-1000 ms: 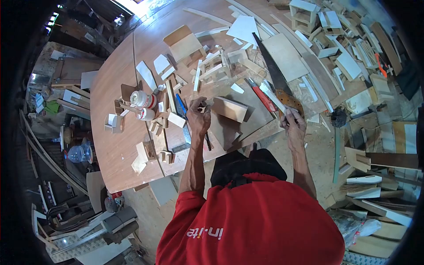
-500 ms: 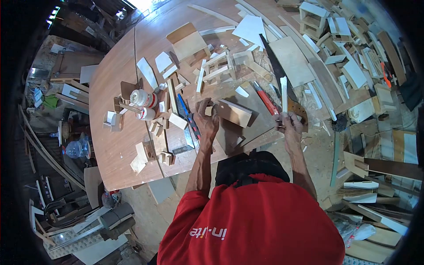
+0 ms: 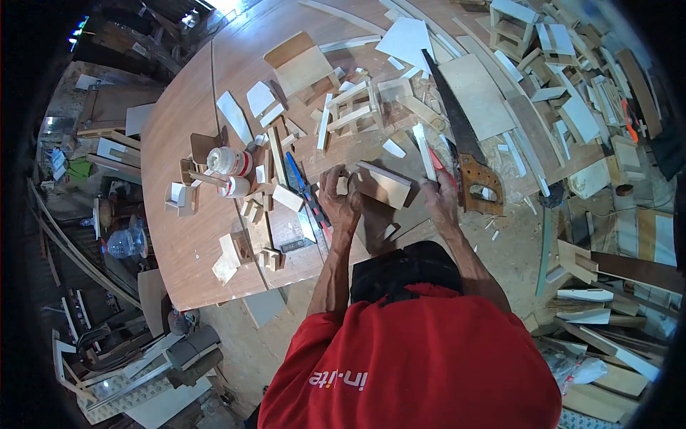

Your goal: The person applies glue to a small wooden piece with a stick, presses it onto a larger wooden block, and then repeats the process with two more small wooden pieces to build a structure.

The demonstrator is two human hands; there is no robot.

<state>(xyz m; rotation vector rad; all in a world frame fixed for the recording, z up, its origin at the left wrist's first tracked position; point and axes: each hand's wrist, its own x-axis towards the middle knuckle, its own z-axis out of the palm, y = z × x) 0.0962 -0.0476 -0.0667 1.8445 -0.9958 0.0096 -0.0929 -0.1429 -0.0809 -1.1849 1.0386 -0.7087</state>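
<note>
My left hand (image 3: pixel 341 199) is closed, fingers curled around a small pale wood piece (image 3: pixel 342 186). Just to its right, a wooden block (image 3: pixel 384 184) rests on a flat board, almost touching my thumb. My right hand (image 3: pixel 441 200) grips the lower end of a slim wooden strip (image 3: pixel 424 150), whose face and upper tip are white. That strip slants up and left, beyond the block's right end. Partly hidden behind my right hand is a red-handled tool (image 3: pixel 437 163). A handsaw (image 3: pixel 480 184) lies right of this hand.
Left of my left hand lie a blue tool (image 3: pixel 296 175) and a metal square (image 3: pixel 294 244). Further left stand white jars (image 3: pixel 229 161) with red labels. Wood offcuts and a small frame (image 3: pixel 350 111) cover the table's far part. Piled wood pieces (image 3: pixel 572 107) fill the right side.
My right hand has moved left with the strip, closer to the block, and the strip now tilts left instead of standing nearly straight. My left hand has stayed almost in place.
</note>
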